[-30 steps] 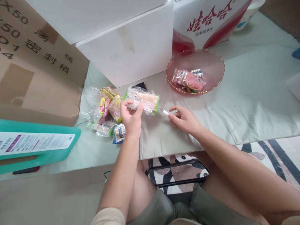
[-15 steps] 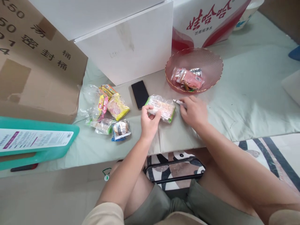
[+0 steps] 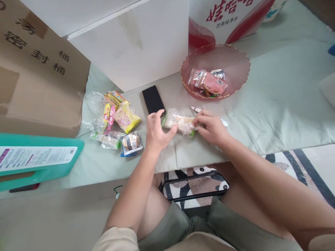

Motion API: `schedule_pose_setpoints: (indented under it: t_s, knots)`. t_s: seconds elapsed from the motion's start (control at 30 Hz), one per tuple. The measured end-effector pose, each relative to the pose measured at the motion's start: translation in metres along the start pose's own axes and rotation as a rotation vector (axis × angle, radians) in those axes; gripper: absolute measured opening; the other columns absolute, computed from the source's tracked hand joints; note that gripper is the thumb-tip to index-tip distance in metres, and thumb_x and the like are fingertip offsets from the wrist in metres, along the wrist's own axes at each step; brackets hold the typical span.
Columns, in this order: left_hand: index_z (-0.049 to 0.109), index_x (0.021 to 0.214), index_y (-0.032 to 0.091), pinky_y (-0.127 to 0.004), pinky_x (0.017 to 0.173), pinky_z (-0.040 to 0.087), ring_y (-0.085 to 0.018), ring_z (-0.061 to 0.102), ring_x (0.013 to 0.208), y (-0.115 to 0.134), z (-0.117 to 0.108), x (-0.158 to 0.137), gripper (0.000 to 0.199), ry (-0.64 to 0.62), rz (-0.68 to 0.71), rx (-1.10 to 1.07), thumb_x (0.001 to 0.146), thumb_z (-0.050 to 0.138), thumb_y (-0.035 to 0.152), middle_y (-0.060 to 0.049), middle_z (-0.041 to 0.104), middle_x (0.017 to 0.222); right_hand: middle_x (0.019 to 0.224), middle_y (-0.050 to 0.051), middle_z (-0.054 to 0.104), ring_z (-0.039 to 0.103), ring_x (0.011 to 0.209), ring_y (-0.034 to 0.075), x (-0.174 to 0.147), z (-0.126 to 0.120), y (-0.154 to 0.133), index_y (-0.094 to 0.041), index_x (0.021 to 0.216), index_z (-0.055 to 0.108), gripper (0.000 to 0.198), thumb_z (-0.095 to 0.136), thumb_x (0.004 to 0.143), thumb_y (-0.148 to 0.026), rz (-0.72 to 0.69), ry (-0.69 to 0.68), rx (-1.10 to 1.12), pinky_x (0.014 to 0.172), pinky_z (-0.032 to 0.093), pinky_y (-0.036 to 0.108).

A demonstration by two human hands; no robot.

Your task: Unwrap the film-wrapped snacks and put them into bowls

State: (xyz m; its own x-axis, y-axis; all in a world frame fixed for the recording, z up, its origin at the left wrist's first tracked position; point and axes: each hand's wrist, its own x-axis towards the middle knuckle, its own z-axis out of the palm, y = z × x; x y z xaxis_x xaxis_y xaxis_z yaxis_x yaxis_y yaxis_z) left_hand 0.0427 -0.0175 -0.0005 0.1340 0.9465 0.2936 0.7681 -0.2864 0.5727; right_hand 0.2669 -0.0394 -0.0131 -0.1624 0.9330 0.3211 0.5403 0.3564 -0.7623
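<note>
A clear plastic snack packet (image 3: 180, 122) with green edges lies on the cloth between my hands. My left hand (image 3: 158, 132) is at its left end, thumb and forefinger spread apart, the thumb close to the wrapper. My right hand (image 3: 210, 128) pinches the packet's right end. Behind the right fingers lies a slim white tool (image 3: 195, 109), like a small craft knife; its middle is hidden by that hand. Beyond the hands stands a pink ribbed bowl (image 3: 235, 66) with several wrapped snacks (image 3: 213, 83) inside.
A black phone (image 3: 153, 100) lies behind my left hand. To the left are several wrapped snacks (image 3: 127, 118) and clear wrappers (image 3: 94, 101). White boxes (image 3: 154, 42), a brown carton (image 3: 49, 94) and a red-and-white carton (image 3: 222, 28) stand behind. A teal container (image 3: 57, 144) sits front left.
My right hand has let go of the slim tool, now on the cloth, and has taken the packet's right end. My left fingers have opened off the packet. The view has shifted slightly.
</note>
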Motion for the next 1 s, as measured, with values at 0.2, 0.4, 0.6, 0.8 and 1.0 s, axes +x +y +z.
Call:
schedule_pose_setpoints:
  t_s: [0.2, 0.4, 0.6, 0.8, 1.0]
  knots:
    - [0.065, 0.090, 0.021, -0.029, 0.077, 0.053, -0.016, 0.065, 0.082, -0.008, -0.006, 0.008, 0.009, -0.030, -0.061, -0.224, 0.084, 0.062, 0.027, -0.002, 0.069, 0.088, 0.090, 0.005, 0.063, 0.060, 0.087, 0.023, 0.000, -0.009, -0.010, -0.023, 0.072, 0.060, 0.015, 0.053, 0.075, -0.010, -0.079, -0.053, 0.000, 0.083, 0.050, 0.042]
    - [0.062, 0.081, 0.021, -0.021, 0.051, 0.040, -0.009, 0.052, 0.054, -0.026, -0.025, 0.009, 0.012, 0.128, -0.279, -0.499, 0.071, 0.065, 0.016, 0.004, 0.059, 0.065, 0.100, 0.008, 0.069, 0.063, 0.100, 0.027, 0.001, -0.033, -0.014, -0.025, 0.071, 0.063, 0.017, 0.051, 0.078, -0.015, 0.081, -0.105, -0.193, 0.094, 0.049, 0.047]
    - [0.060, 0.082, 0.022, -0.021, 0.049, 0.038, -0.009, 0.048, 0.049, -0.035, -0.039, 0.002, 0.020, 0.060, -0.340, -0.444, 0.067, 0.062, 0.010, 0.007, 0.054, 0.060, 0.093, 0.010, 0.071, 0.066, 0.096, 0.030, -0.002, -0.066, -0.006, -0.025, 0.066, 0.063, 0.021, 0.050, 0.076, -0.012, 0.334, 0.077, -0.426, 0.090, 0.051, 0.048]
    - [0.067, 0.098, 0.022, -0.035, 0.091, 0.054, -0.024, 0.063, 0.111, -0.020, -0.039, 0.000, 0.027, 0.120, -0.042, -0.189, 0.072, 0.068, 0.015, -0.008, 0.064, 0.118, 0.112, 0.014, 0.072, 0.066, 0.108, 0.030, -0.005, -0.050, -0.042, -0.022, 0.104, 0.067, 0.024, 0.050, 0.088, -0.025, 0.150, 0.164, -0.356, 0.094, 0.049, 0.046]
    - [0.068, 0.074, 0.021, -0.046, 0.105, 0.050, -0.027, 0.063, 0.114, -0.016, -0.036, -0.003, 0.006, -0.052, 0.033, -0.093, 0.075, 0.071, 0.016, -0.009, 0.065, 0.117, 0.082, 0.006, 0.072, 0.068, 0.085, 0.026, -0.009, -0.022, -0.051, -0.023, 0.102, 0.069, 0.021, 0.055, 0.088, -0.028, 0.023, -0.277, -0.388, 0.088, 0.049, 0.044]
